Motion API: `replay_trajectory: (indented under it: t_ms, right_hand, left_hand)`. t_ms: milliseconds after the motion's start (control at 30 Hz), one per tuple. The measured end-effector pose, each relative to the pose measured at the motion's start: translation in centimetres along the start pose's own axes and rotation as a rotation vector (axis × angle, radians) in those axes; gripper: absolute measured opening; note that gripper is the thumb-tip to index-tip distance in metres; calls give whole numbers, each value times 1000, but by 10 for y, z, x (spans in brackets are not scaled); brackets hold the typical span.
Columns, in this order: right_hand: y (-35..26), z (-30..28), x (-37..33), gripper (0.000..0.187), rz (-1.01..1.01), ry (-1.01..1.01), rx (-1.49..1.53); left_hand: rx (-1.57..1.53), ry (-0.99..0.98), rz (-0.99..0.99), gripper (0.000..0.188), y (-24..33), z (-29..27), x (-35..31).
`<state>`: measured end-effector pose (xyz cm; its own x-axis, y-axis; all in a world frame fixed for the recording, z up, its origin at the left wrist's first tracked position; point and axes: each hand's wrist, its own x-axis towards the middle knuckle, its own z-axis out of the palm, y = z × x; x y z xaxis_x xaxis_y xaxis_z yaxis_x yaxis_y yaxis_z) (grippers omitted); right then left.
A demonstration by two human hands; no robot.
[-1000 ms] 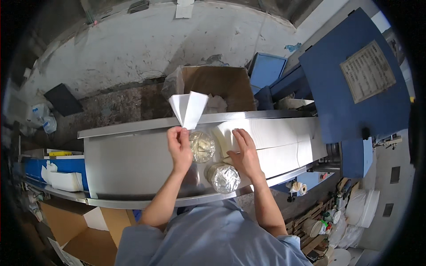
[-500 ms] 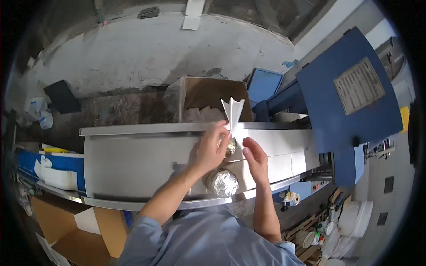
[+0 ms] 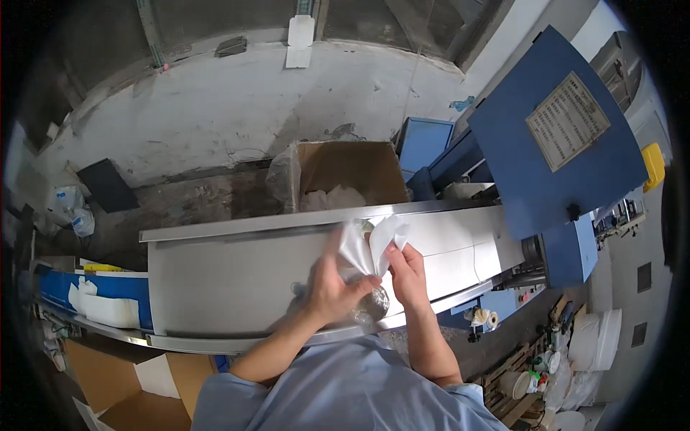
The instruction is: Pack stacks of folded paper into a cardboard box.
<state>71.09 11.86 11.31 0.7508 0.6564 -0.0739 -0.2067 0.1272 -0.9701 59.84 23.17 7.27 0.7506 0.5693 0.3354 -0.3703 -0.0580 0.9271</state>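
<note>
Between my hands is a thin white sheet or bag (image 3: 388, 237), folded and creased; I cannot tell which it is. My left hand (image 3: 332, 287) is closed on its left part, thumb in front, the fingers blurred and partly behind it. My right hand (image 3: 408, 273) pinches its right part between thumb and fingers. Just below, nearest my body, a round silver foil-wrapped thing (image 3: 372, 305) rests on the conveyor belt (image 3: 230, 280). A second shiny round thing (image 3: 368, 227) shows a little behind the white material, mostly hidden.
A blue machine (image 3: 557, 136) with a raised panel stands at the belt's right end. Past the far metal rail is an open cardboard box (image 3: 352, 161) with pale crumpled material. Another open carton (image 3: 136, 388) sits at the near left, beside white pieces on a blue surface (image 3: 54, 287).
The white piece, upright and fanned out between my parted hands before, is now lower and spread between them. Both hands have closed on it. The view has shifted slightly.
</note>
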Motion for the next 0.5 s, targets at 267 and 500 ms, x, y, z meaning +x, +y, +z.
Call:
replay_trajectory:
  t_ms: [267,500]
  right_hand:
    - [-28,13,-1,28,-158,-63,-270]
    - [-29,0,7,28,-174,17,-334]
  left_hand:
    - [346,7,57,68,30,-24,33]
    - [369,-145,51,44,46,-6,31]
